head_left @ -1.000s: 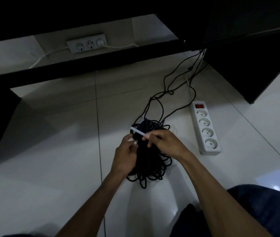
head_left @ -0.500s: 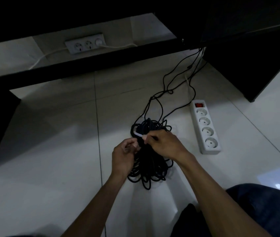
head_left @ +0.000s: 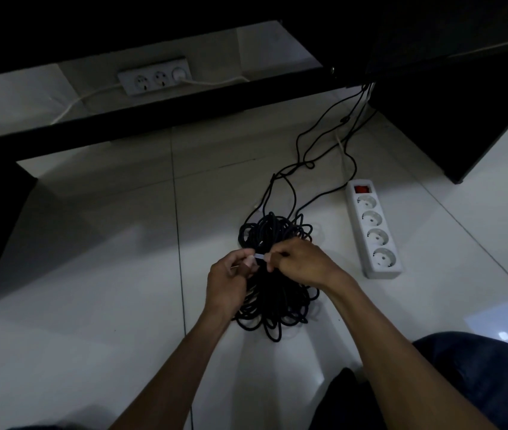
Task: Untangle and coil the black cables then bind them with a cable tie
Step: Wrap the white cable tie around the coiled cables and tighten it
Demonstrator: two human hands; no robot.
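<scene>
The left hand (head_left: 226, 282) and the right hand (head_left: 300, 263) meet over the middle of the bundle, and between their fingertips a short piece of the thin pale plastic cable tie (head_left: 258, 256) is visible. Both hands are closed in a pinch on this tie, the left at its left end and the right at its right end; the rest of the strip is hidden behind the fingers, so I cannot tell if the tip is already inside the lock.

Under the hands lies the coil of thin black cables (head_left: 272, 293), resting on the glossy white tiled floor (head_left: 106, 274). The loops are gathered but not very neat, and they spread out above and below the hands. From the top of the coil several black strands run away over the floor toward the dark furniture (head_left: 451, 113) at the right.

Just beside the coil, to the right, lies a white four-socket power strip with a red switch (head_left: 373, 231), apart from the cables. Farther back, under a dark horizontal bar, a second pale socket strip (head_left: 155, 77) lies with its white cord.

In my judgement the untangling and coiling are mostly done and the binding step is in hand. The next move probably calls for passing the tip through the lock and pulling it tight around the waist of the coil, while the loops are kept from slipping out.
</scene>
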